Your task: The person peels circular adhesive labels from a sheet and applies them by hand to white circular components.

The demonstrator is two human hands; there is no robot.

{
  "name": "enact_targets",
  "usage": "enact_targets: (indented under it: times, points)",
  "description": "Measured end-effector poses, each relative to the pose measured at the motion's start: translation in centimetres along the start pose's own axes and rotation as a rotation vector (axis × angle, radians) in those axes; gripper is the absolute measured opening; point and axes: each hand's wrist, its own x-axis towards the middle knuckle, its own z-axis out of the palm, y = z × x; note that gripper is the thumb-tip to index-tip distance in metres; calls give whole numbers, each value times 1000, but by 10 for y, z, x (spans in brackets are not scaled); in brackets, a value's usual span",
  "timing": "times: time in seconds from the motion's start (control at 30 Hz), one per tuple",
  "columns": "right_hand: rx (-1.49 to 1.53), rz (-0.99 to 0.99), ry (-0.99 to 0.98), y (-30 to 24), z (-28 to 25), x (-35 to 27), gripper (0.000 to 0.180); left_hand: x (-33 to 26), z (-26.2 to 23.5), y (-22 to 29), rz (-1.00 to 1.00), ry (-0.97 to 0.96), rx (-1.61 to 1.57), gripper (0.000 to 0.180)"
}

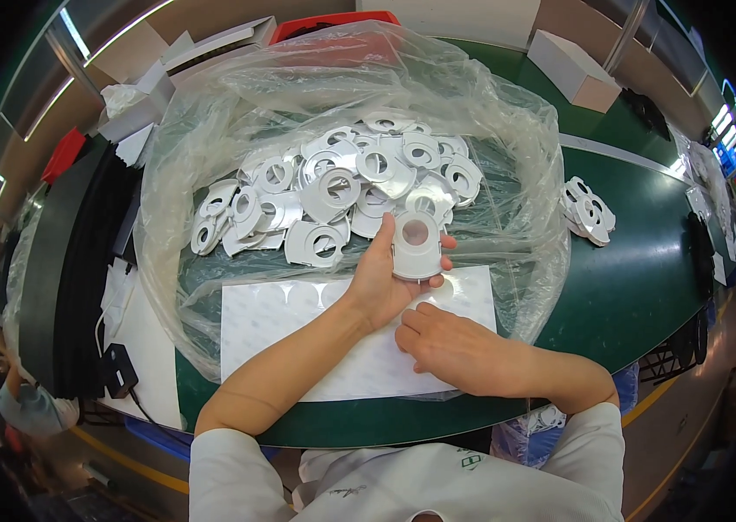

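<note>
My left hand (375, 285) is closed around a white plastic part (418, 259) with a rounded end and a round opening. It holds the part up just past a white sheet (268, 335) that bears faint round shapes. Over the right half of that sheet my right hand (448, 341) is curled, its fingertips bent inward and partly hidden. Whether anything is pinched there I cannot make out. Beyond both hands a heap of similar white parts (333, 193) lies on a spread clear plastic bag (520, 209).
A small stack of white parts (590, 213) sits to the right on the green table (629, 261). At the back are a red bin (333, 24) and a white box (572, 71). Black sheet-like material (72, 270) and a black adapter with a cable (118, 370) are at left.
</note>
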Motion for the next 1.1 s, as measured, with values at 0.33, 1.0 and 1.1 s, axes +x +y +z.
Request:
enact_targets:
  times: [0.33, 1.0, 1.1]
  points:
    - [-202, -125, 45, -20, 6, -5, 17, 2, -1, -1, 12, 26, -11, 62]
    - [611, 35, -141, 19, -53, 1, 19, 3, -2, -1, -15, 29, -4, 64]
    - [468, 39, -167, 19, -33, 7, 24, 3, 0, -2, 4, 33, 12, 64]
